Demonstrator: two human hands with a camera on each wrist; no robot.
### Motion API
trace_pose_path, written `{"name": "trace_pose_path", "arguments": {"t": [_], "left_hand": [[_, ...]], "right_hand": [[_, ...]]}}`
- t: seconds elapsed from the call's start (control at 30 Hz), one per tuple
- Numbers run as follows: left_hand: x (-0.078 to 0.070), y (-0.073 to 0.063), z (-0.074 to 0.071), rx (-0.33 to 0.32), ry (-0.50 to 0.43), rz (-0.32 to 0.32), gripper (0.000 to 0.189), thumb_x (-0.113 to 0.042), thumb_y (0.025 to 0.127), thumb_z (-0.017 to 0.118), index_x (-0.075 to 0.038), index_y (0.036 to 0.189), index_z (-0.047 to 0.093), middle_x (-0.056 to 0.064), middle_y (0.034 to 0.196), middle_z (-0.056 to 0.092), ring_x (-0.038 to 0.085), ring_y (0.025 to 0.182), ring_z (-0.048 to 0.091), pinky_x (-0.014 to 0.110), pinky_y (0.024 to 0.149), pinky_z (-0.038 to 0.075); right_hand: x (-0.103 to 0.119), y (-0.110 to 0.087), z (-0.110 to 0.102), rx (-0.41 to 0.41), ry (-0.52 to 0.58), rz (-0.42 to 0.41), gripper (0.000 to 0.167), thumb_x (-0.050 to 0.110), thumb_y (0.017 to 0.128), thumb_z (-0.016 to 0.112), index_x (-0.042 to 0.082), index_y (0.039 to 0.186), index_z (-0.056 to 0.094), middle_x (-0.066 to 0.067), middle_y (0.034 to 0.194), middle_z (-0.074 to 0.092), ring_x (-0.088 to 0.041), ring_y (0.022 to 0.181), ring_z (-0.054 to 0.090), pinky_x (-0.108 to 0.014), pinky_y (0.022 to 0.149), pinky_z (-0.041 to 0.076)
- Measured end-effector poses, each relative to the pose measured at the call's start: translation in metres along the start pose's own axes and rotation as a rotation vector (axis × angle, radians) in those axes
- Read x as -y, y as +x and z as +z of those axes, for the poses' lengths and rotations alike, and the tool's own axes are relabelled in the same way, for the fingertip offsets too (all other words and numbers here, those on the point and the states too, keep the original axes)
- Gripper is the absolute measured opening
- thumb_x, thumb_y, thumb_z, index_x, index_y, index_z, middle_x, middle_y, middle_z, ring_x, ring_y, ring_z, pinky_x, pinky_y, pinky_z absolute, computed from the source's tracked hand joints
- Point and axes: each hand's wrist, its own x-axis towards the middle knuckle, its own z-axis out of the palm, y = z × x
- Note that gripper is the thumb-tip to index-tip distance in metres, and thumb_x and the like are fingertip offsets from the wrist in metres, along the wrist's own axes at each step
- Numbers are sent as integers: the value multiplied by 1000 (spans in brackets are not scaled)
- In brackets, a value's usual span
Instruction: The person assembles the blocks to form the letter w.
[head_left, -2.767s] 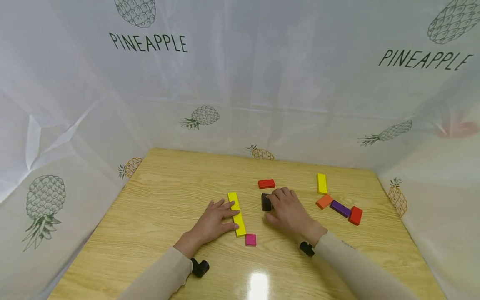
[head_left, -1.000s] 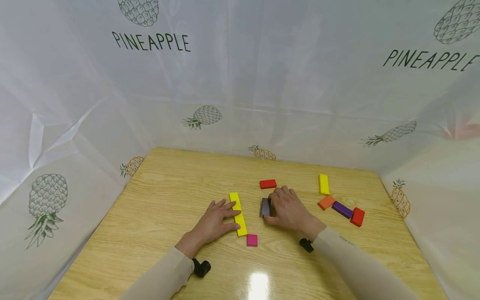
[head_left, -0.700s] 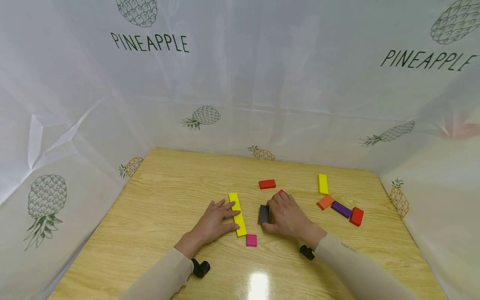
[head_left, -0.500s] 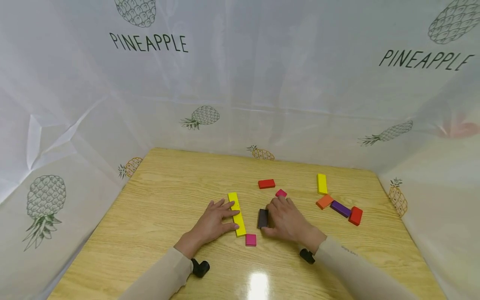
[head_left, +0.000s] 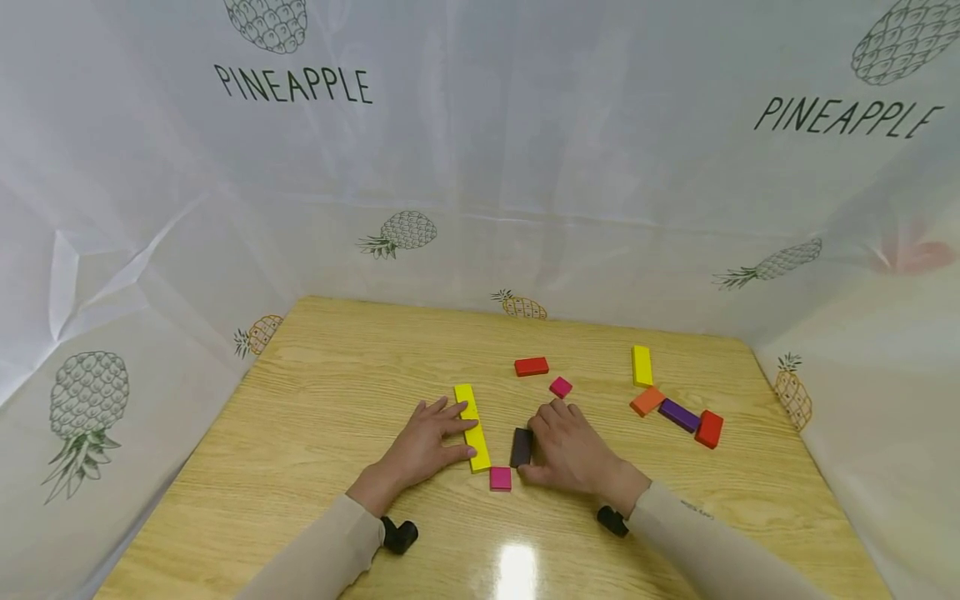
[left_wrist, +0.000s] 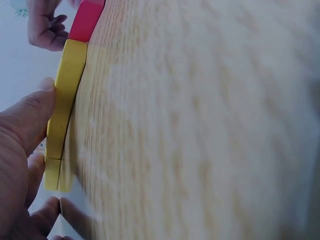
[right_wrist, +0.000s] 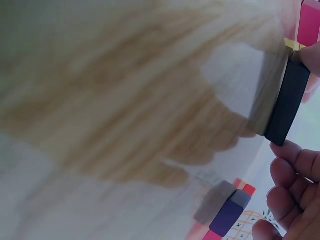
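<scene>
My left hand [head_left: 423, 443] rests its spread fingertips on a row of yellow blocks [head_left: 472, 429], laid end to end; the left wrist view shows a seam between two yellow blocks [left_wrist: 65, 100]. Touching or nearly touching the row's near end is a pink square block [head_left: 500, 479]. To the right of the row, my right hand [head_left: 570, 448] pinches a black block [head_left: 521, 447] lengthwise, thumb at the near end and fingertips at the far end. In the right wrist view the black block [right_wrist: 289, 102] is close to the table; whether it touches is unclear.
Behind the right hand lie a small pink block [head_left: 560, 387] and a red block [head_left: 532, 367]. Farther right are a yellow block [head_left: 642, 366], an orange block [head_left: 647, 402], a purple block [head_left: 679, 415] and a red block [head_left: 709, 429]. A pineapple-print curtain [head_left: 480, 167] surrounds the wooden table [head_left: 360, 350].
My right hand has brought the black block toward me and slightly left, nearer the pink square, turning it along the way. The small pink block behind has come into sight. My left hand stays put.
</scene>
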Motion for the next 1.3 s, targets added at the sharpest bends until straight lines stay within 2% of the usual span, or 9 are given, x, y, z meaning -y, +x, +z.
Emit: {"name": "trace_pose_path", "arguments": {"t": [0.53,0.87,1.3], "left_hand": [[1,0,1,-11,-3,0,48,-44,96,76,-23,140,72,6,161,52,40,158,33,66,130,11],[1,0,2,-11,5,-4,49,-45,96,76,-24,140,71,5,161,52,40,158,32,66,130,11],[1,0,2,-12,3,2,49,-45,97,75,-23,140,71,7,161,51,40,158,32,66,130,10]], "right_hand": [[3,-1,0,-12,5,-9,63,67,87,73,9,109,67,-2,104,60,-23,99,51,-39,89,47],[3,-2,-2,-29,1,-13,62,67,85,74,9,108,66,-3,103,60,-23,98,51,-38,84,45],[3,-2,-1,-22,6,-18,63,68,86,73,10,109,67,-2,105,60,-23,98,50,-37,85,44]]}}
